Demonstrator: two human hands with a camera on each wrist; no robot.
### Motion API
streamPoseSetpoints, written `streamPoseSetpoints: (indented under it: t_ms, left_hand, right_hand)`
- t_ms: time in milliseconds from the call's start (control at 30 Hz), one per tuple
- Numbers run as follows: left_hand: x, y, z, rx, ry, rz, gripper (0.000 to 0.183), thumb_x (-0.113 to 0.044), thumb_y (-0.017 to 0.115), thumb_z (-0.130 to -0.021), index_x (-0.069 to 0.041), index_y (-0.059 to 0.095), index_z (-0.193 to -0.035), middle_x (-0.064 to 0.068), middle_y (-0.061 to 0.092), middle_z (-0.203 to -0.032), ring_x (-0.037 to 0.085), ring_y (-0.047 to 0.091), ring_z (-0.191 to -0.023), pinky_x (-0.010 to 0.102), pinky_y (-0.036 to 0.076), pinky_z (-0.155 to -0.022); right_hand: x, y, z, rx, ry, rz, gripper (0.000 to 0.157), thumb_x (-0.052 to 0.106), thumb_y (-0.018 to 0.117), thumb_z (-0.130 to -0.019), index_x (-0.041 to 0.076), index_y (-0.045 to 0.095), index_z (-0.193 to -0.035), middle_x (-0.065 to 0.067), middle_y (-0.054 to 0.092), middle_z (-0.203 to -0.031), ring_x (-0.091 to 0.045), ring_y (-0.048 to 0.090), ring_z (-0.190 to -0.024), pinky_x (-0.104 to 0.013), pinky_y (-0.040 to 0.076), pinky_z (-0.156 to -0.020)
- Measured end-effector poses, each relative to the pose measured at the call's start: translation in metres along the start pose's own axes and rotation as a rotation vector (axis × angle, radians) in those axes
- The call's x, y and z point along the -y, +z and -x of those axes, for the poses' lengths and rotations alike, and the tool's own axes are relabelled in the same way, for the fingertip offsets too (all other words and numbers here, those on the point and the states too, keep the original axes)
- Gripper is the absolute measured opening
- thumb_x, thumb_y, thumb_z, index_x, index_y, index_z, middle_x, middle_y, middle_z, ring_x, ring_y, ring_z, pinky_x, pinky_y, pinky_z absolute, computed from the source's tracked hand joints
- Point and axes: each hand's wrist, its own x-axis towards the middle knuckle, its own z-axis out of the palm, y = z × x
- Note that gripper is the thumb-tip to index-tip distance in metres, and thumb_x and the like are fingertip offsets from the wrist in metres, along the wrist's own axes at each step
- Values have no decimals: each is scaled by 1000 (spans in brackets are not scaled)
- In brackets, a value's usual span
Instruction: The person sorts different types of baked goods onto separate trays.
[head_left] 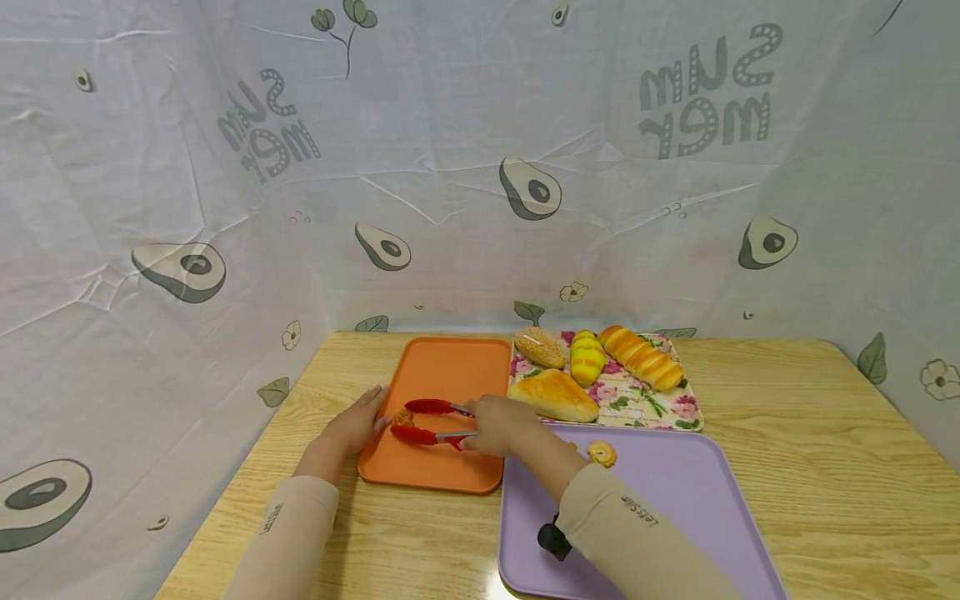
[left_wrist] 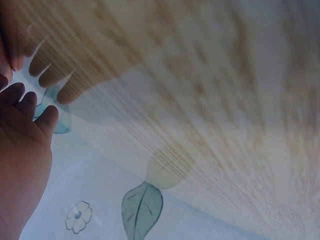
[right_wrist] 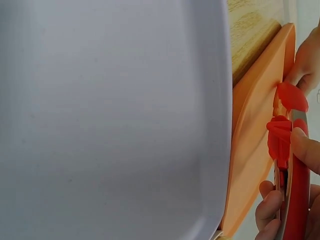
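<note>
In the head view my right hand [head_left: 504, 427] grips a pair of tongs [head_left: 427, 407] with red tips and metal arms. The tong tips lie on either side of a small brown pastry [head_left: 403, 418] near the left side of the orange tray [head_left: 450, 367]. My left hand [head_left: 356, 423] rests at that tray's left rim, fingers extended along it and the thumb close to the pastry. The right wrist view shows my right fingers [right_wrist: 270, 205] wrapped round the tongs' red handle [right_wrist: 296, 200]. Only part of my left hand [left_wrist: 25, 150] appears in the left wrist view, fingers loosely extended.
A lilac tray [head_left: 675, 508] at the front right bears small round cookies [head_left: 602, 453] and a black object [head_left: 553, 540], partly under my right sleeve. Behind it, a floral tray [head_left: 660, 408] holds several breads, including a triangular one [head_left: 557, 395]. A printed cloth [head_left: 450, 167] hangs behind the table.
</note>
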Motion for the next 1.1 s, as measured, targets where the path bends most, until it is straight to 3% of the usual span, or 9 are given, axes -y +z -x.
streamPoseSetpoints:
  t_ms: [267, 567, 833, 1100]
  left_hand:
    - [-3, 0, 1, 0, 11, -4, 58, -17, 54, -98, 7, 29, -146, 28, 29, -148, 43, 27, -136, 53, 28, -107]
    - [-1, 1, 0, 22, -23, 0, 60, -19, 53, -99, 4, 26, -148, 25, 26, -150, 41, 25, -137, 53, 27, -107]
    - [0, 0, 0, 34, -36, -5, 62, -20, 52, -99, 4, 25, -148, 25, 25, -151, 41, 25, -137, 53, 26, -108]
    - [1, 1, 0, 38, -22, 6, 62, -21, 52, -99, 5, 24, -148, 25, 24, -151, 42, 25, -137, 54, 26, -107]
  right_hand:
    - [-1, 0, 3, -7, -13, -1, 62, 48, 70, -83, 14, 57, -133, -5, 62, -118, -22, 60, -102, -42, 52, -79]
    - [-11, -4, 7, -23, 9, -72, 62, 45, 72, -81, 15, 57, -134, -4, 61, -118, -22, 60, -100, -43, 50, -78]
    - [-23, -20, 14, -31, 11, -151, 65, 45, 73, -81, 14, 56, -135, -2, 64, -115, -18, 59, -94, -41, 51, -80]
    - [-37, -35, 33, -69, -16, -209, 65, 45, 72, -83, 10, 55, -136, -5, 61, -122, -21, 57, -105, -45, 48, -89]
